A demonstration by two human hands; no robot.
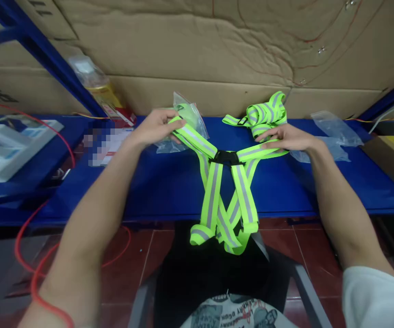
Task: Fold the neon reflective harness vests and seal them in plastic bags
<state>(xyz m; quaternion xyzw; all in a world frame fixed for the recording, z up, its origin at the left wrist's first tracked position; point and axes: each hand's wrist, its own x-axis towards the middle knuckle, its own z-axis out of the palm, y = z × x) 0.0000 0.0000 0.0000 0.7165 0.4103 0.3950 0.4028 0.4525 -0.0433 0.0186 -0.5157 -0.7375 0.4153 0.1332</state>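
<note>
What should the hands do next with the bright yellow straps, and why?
Probably lift the straps' hanging ends onto the blue table. The left hand and right hand each hold one strap of the reflective harness, but its lower loops dangle over the table's front edge.
</note>
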